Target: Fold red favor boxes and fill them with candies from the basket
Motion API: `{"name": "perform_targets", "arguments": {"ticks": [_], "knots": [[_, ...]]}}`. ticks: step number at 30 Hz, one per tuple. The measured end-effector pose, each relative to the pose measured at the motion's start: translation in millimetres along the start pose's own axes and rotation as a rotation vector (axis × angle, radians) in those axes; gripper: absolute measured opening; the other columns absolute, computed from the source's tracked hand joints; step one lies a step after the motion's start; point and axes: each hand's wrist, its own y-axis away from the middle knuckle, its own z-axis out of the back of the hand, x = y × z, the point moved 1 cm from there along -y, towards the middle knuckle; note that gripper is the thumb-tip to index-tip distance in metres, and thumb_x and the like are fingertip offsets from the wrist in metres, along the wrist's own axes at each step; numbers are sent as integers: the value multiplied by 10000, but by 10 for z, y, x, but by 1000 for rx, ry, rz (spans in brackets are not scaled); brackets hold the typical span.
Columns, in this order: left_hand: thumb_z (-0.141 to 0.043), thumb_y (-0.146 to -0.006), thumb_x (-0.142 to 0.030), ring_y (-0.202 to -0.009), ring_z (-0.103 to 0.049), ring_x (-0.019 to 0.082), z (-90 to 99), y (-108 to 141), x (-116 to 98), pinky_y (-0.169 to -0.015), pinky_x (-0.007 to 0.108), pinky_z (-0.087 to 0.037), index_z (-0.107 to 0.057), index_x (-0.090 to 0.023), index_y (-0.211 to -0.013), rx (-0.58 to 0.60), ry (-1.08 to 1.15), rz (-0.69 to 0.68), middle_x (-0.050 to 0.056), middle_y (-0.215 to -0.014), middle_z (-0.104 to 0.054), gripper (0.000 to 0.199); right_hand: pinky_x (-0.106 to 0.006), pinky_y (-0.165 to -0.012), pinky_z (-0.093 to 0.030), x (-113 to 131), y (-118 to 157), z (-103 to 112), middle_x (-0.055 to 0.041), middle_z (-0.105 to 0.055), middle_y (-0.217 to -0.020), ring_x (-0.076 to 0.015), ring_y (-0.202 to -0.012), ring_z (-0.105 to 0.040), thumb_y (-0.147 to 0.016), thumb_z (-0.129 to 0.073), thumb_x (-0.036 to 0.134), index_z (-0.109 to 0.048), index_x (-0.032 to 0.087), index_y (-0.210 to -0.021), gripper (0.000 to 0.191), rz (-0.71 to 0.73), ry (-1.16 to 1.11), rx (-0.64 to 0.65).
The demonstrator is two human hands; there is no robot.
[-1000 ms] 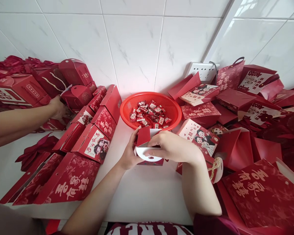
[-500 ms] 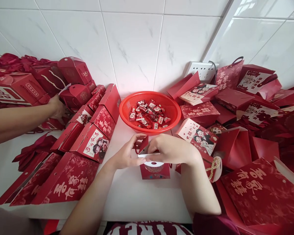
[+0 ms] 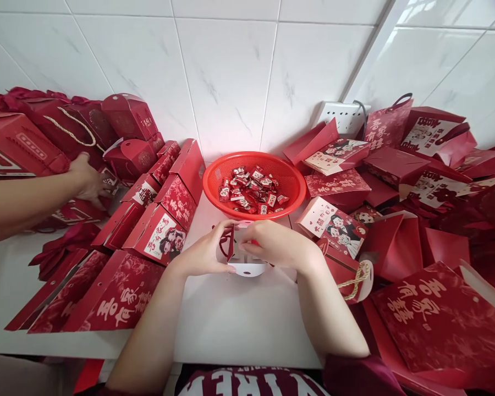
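A small red gift box (image 3: 248,269) stands on the white table in front of me, its top unfolded and a pale inner flap turned toward me. My left hand (image 3: 208,252) grips its left side, thumb along the near edge and fingers round the far side, by a dark red cord handle. From the right, my right hand (image 3: 272,242) dips into the box opening with curled fingers; their tips are partly hidden inside, so I cannot see what they hold. Right behind the box sits a red plastic basket (image 3: 214,201) of small wrapped candies (image 3: 253,190).
Finished-looking red boxes (image 3: 165,239) stand in rows at left. Another person's hand (image 3: 86,181) reaches among the boxes there. A loose heap of red gift boxes (image 3: 421,313) fills the right side. A white power strip (image 3: 342,116) leans against the tiled wall.
The box has tipped, so its patterned front no longer shows and its opening faces me more. My right fingers have moved deeper into it. The other person's hand has opened out slightly.
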Motion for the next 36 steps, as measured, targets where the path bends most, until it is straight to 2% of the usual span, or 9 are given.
{"name": "perform_targets", "arguments": {"ticks": [5, 11, 15, 19, 22, 26, 30, 33, 36], "knots": [[-797, -653, -283, -1351, -394, 271, 15, 31, -60, -1133, 433, -356, -271, -276, -1417, 25, -52, 1, 106, -1468, -351, 927, -266, -520, -261, 40, 98, 93, -28, -610, -669, -134, -582, -512, -930, -479, 244, -601, 165, -708, 266, -276, 263, -134], [-822, -616, -329, -1195, -529, 253, 39, 46, -62, -968, 373, -482, -337, -263, -1281, 27, 56, 78, 103, -1330, -467, 826, -303, -637, -435, -116, 0, 37, -114, -694, -852, -254, -819, -658, -877, -579, 402, -688, 145, -879, 279, -569, 352, 26], [-822, -611, -395, -984, -589, 204, 51, 31, -26, -803, 307, -507, -365, -242, -1170, 10, 131, 88, 106, -1323, -465, 738, -302, -712, -485, -200, -117, -57, -155, -707, -909, -267, -893, -676, -798, -669, 250, -701, 121, -991, 234, -592, 328, 104], [-510, -873, -515, -848, -567, 165, 38, -19, 33, -732, 278, -453, -466, -198, -955, -111, 172, 102, 83, -1255, -543, 330, -294, -735, -498, -223, -152, -95, -177, -715, -884, -260, -895, -690, -783, -573, 62, -697, 99, -1062, 308, -577, 308, 151], [-407, -928, -481, -809, -568, 157, 33, -48, 62, -684, 255, -435, -491, -194, -837, -141, 175, 205, 33, -1026, -624, 313, -299, -722, -504, -217, -146, -87, -177, -719, -870, -265, -876, -695, -756, -541, 15, -703, 95, -1056, 350, -558, 290, 173], [-633, -790, -482, -942, -580, 175, 72, -36, 60, -777, 255, -432, -475, -172, -652, -197, -90, 176, 32, -1059, -583, 374, -300, -711, -501, -212, -155, -75, -167, -720, -853, -261, -855, -697, -734, -531, -10, -700, 98, -1048, 373, -548, 276, 183], [-608, -798, -510, -757, -584, 130, 25, -30, 56, -737, 263, -424, -370, -157, -528, -172, -258, 221, 15, -1004, -596, 504, -271, -655, -484, -232, -173, -80, -162, -718, -841, -246, -805, -696, -703, -554, -25, -702, 93, -990, 344, -534, 253, 206], [-510, -855, -383, -683, -563, 129, -57, -64, 46, -680, 273, -418, -453, -170, -541, -131, -293, 221, 20, -900, -616, 383, -246, -595, -457, -230, -145, -70, -140, -719, -867, -223, -763, -690, -695, -565, -20, -693, 109, -947, 311, -505, 231, 206], [-462, -837, -266, -683, -563, 137, -95, -93, 42, -660, 268, -417, -555, -176, -587, -102, -295, 199, 27, -854, -613, 281, -238, -591, -442, -187, -73, -40, -107, -709, -1001, -210, -832, -681, -755, -556, 31, -639, 161, -1102, 379, -469, 209, 154]]}}
